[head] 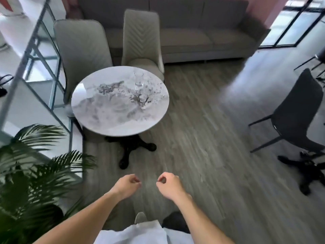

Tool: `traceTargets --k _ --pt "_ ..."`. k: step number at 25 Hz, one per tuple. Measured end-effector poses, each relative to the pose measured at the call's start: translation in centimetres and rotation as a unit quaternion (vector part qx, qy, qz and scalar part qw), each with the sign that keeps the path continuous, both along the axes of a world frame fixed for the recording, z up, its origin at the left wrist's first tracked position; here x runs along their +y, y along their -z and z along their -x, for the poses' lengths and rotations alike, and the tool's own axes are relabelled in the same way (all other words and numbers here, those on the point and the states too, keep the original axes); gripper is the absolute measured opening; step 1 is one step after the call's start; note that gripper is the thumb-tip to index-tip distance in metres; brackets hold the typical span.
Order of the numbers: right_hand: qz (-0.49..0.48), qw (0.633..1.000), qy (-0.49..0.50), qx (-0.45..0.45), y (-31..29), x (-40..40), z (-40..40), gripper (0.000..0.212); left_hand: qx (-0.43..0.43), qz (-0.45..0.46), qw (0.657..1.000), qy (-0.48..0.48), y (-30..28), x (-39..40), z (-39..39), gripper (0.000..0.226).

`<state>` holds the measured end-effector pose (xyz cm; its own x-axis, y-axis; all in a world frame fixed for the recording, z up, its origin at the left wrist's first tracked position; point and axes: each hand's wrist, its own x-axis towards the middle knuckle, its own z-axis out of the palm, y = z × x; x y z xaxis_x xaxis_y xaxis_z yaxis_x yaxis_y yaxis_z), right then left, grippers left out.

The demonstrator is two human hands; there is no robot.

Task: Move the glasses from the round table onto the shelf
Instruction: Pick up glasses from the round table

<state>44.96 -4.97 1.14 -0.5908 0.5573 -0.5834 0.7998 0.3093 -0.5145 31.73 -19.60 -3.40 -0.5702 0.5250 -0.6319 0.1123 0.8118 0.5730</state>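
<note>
A clear tall glass (pixel 139 79) stands upright on the far right part of the round marble table (pixel 98 117). A second clear glass (pixel 143 101) seems to stand nearer on the right side, hard to make out against the marble pattern. The metal-framed glass shelf (pixel 37 55) rises at the left, beside the table. My left hand (pixel 127 186) and my right hand (pixel 168 185) hang low in front of me over the floor, well short of the table. Both have loosely curled fingers and hold nothing.
Two beige chairs (pixel 82 44) (pixel 141 37) stand behind the table, with a grey sofa (pixel 193 36) beyond them. A green palm plant (pixel 31 176) fills the lower left. A dark chair (pixel 299 110) stands at the right. Wooden floor lies between me and the table.
</note>
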Motion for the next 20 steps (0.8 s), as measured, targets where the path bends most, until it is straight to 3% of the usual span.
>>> traceTargets --k 5,13,17,20 --pt "0.005 0.997 -0.079 0.004 -0.6 8.7 9.7 0.02 0.01 -0.024 0.998 -0.065 -0.6 8.6 8.1 0.006" --pt "-0.011 0.969 -0.246 0.004 -0.5 25.6 27.8 0.021 0.012 -0.055 0.971 -0.231 -1.2 22.5 21.2 0.016" --pt "-0.024 0.954 -0.3 0.0 -0.4 30.0 34.4 0.015 -0.005 -0.091 0.947 -0.309 -1.7 26.4 25.2 0.019" --pt "-0.034 0.948 -0.317 0.008 -0.6 31.3 38.9 0.023 -0.035 -0.117 0.93 -0.346 -1.2 28.3 28.8 0.017"
